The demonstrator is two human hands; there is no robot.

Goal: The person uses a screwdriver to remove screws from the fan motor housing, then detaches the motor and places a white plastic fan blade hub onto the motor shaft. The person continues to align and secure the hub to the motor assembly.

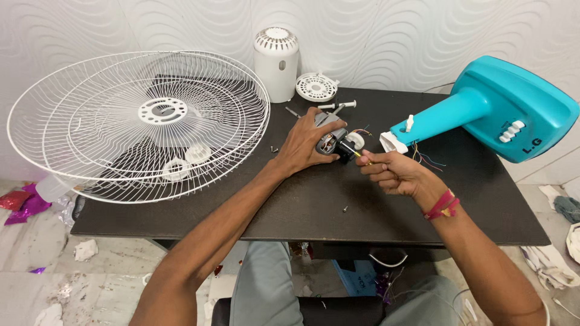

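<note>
A fan motor (336, 142) is held down on the dark desk (314, 199) by the left hand (305, 143), its grip closed over the motor's housing. A thin tool (364, 158) is pinched in the narrow grip of the right hand (391, 171), its tip set against the motor's right end. Wire guards (139, 124) are seen at the left, a teal stand (495, 111) at the right, a loose screw (345, 209) near the front edge.

Motor (331, 142) – partly under fingers (314, 130)
</note>
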